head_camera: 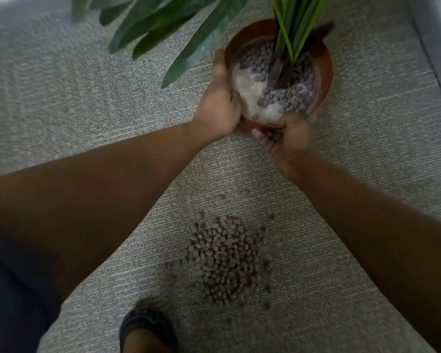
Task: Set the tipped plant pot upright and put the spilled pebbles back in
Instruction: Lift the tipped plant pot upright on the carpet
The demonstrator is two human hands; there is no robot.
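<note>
A brown plant pot [326, 62] stands upright on the carpet, with long green leaves [178, 29] rising from it. Inside lie grey-brown pebbles [288, 95] and a bare white patch [250, 90] on the near left. My left hand [218, 110] is curled over the pot's left rim. At the near rim my right hand [288, 138] is cupped palm up, with several pebbles in it. A pile of spilled pebbles [227, 258] lies on the carpet between my arms, closer to me than the pot.
The floor is grey speckled carpet [87, 98]. A grey wall base [438, 39] runs along the right edge. My sandalled foot [148, 329] is at the bottom, just left of the pebble pile. A few stray pebbles [244, 192] lie apart from the pile.
</note>
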